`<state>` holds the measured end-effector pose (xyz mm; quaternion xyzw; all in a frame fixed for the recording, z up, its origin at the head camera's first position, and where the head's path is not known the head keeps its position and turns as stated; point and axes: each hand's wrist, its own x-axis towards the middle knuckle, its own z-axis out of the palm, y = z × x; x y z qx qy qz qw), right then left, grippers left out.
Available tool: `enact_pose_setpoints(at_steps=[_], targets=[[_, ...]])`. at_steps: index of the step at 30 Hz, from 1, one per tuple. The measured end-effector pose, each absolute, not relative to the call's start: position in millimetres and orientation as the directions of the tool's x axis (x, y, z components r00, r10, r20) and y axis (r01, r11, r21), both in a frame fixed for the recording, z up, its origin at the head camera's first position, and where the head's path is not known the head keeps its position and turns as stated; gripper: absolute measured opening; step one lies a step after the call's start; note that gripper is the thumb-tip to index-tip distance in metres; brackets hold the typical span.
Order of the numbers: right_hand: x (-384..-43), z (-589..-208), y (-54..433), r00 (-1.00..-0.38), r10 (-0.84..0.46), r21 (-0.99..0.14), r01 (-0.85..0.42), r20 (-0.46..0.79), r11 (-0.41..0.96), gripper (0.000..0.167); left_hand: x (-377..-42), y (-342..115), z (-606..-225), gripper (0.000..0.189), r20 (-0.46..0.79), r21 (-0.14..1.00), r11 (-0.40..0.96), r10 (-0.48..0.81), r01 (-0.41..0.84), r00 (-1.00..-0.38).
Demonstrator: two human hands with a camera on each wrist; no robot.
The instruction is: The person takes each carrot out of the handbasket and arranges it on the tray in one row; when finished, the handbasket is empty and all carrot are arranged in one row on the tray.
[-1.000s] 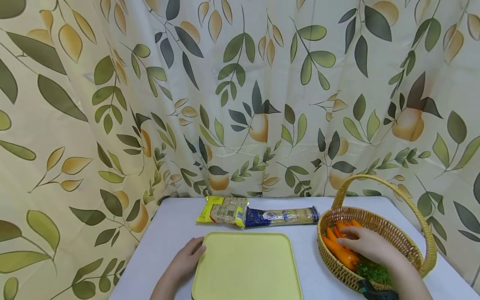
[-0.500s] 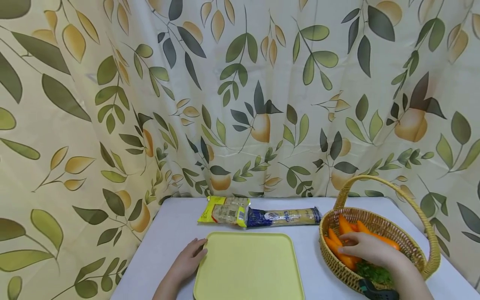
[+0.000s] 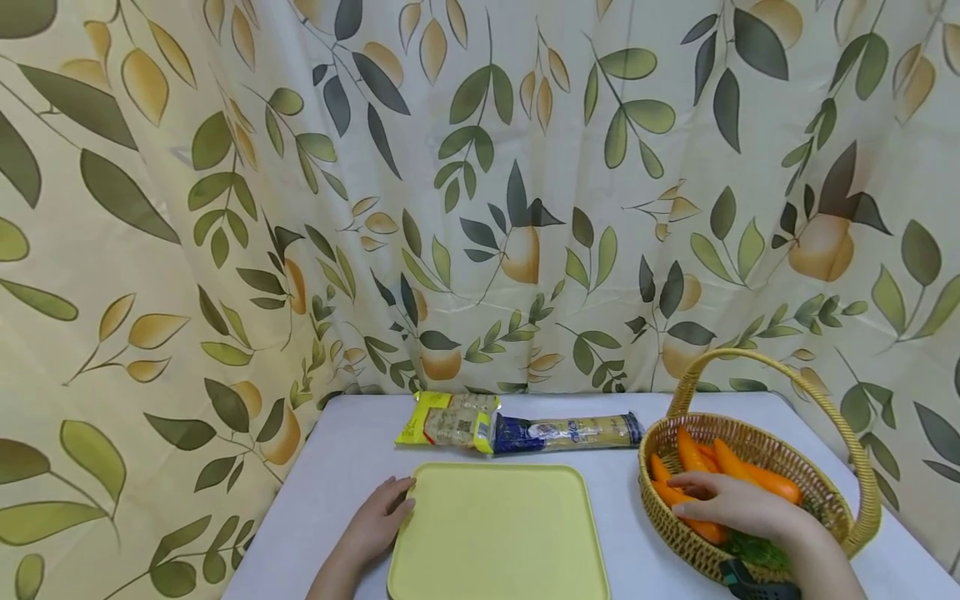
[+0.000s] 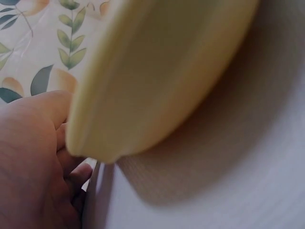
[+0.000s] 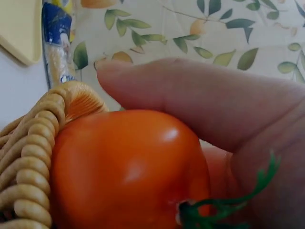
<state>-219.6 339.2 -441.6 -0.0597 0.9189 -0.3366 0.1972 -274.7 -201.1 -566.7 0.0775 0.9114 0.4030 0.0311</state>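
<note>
Beside the pale yellow tray [image 3: 498,533], my left hand [image 3: 378,517] rests with its fingers at the upper left corner. The left wrist view shows the tray's edge close up, right beside the hand. My right hand [image 3: 738,504] is inside the wicker basket [image 3: 660,533], thumb and fingers around an orange carrot [image 3: 707,531] near the left wall. In the right wrist view this carrot's thick end [image 5: 128,167], with a green stem, lies against the woven rim, the thumb over it and the other fingers mostly hidden. Further orange carrots [image 3: 761,477] lie behind the hand.
Green leafy sprigs [image 3: 753,550] lie in the basket under my right wrist, and its tall handle [image 3: 832,417] arches over the right side. Behind the tray are a yellow-edged food packet [image 3: 453,423] and a blue pack of pasta [image 3: 570,433]. A patterned curtain [image 3: 480,208] surrounds the table.
Carrots at the back of the basket have shifted to the right, so more of them shows behind my right hand. That hand has moved slightly within the basket. My left hand stays at the tray.
</note>
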Motion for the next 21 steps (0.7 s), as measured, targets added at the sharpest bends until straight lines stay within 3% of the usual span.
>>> enact_pose_setpoints(at_steps=[9, 21], targets=[[-220, -443, 342, -0.936, -0.213, -0.679, 0.037, -0.281, 0.733, 0.052, -275, -203, -571, 0.049, 0.009, 0.746, 0.655, 0.171, 0.12, -0.985], [-219, -431, 344, -0.958, -0.133, -0.691, 0.084, -0.255, 0.718, 0.062, -276, -203, -569, 0.049, 0.002, 0.742, 0.661, 0.165, 0.112, -0.986]])
